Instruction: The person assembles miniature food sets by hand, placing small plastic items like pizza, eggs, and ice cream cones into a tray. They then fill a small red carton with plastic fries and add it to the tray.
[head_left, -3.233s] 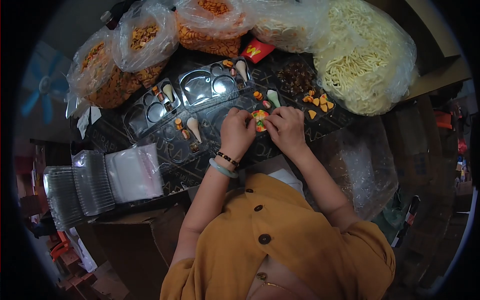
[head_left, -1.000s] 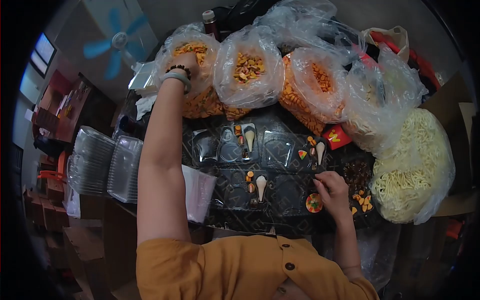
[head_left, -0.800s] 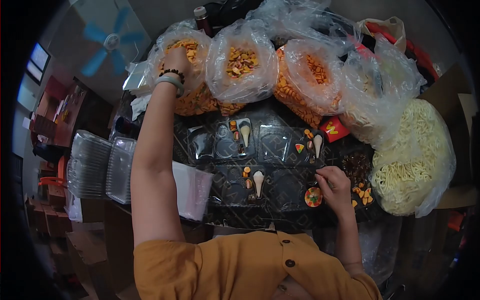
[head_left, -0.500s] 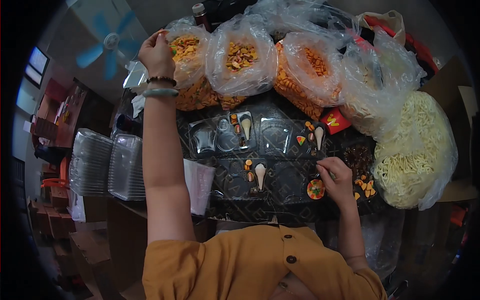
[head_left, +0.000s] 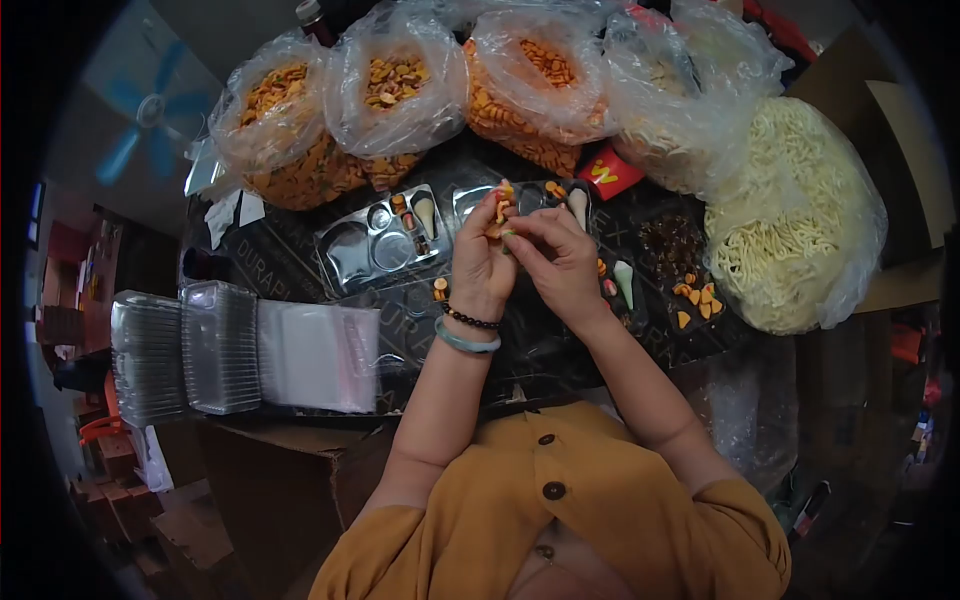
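Observation:
My left hand (head_left: 484, 262), with a beaded bracelet and a pale bangle at the wrist, is raised over the middle of the black table. Its fingers are wrapped round small orange and red pieces (head_left: 503, 205). Right beside it, my right hand (head_left: 556, 262) pinches at the same pieces; a bit of green shows between the two hands. A clear tray (head_left: 350, 262) with small orange pieces and a white cone-shaped piece (head_left: 424, 214) lies left of the hands. Behind them is another clear tray (head_left: 468, 200), partly covered. A pale green cone-shaped piece (head_left: 624, 283) lies to the right.
Open bags of orange pieces (head_left: 290, 165) line the back. A large bag of pale sticks (head_left: 800, 225) stands right, near loose orange pieces (head_left: 698, 297) and a red carton (head_left: 609, 172). Stacked clear containers (head_left: 220, 345) and plastic sleeves (head_left: 315, 355) lie left.
My left hand has come down from the leftmost bag to the middle, now with pieces in it. My right hand has moved up and left to meet it. The view has shifted.

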